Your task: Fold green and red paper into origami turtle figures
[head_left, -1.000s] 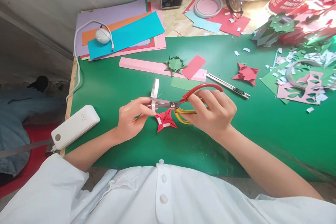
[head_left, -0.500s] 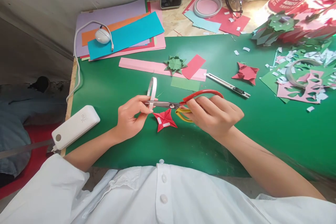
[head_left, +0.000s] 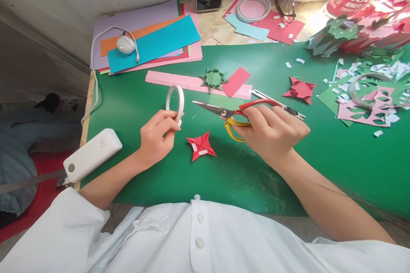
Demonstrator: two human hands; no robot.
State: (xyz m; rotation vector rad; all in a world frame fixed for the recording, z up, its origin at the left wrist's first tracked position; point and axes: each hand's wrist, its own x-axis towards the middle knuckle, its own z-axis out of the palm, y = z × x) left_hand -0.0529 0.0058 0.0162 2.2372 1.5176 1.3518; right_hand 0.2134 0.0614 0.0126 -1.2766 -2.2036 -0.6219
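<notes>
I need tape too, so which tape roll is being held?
The white tape roll, upright in the left hand; the back roll and the far-right roll lie unheld on papers.

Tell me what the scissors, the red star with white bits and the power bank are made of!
Scissors: the blades are likely steel, with a grey metallic look; the smooth red and yellow handles seem plastic. Red star: matte paper, showing crisp folds. Power bank: probably hard white plastic, smooth with rounded corners.
</notes>
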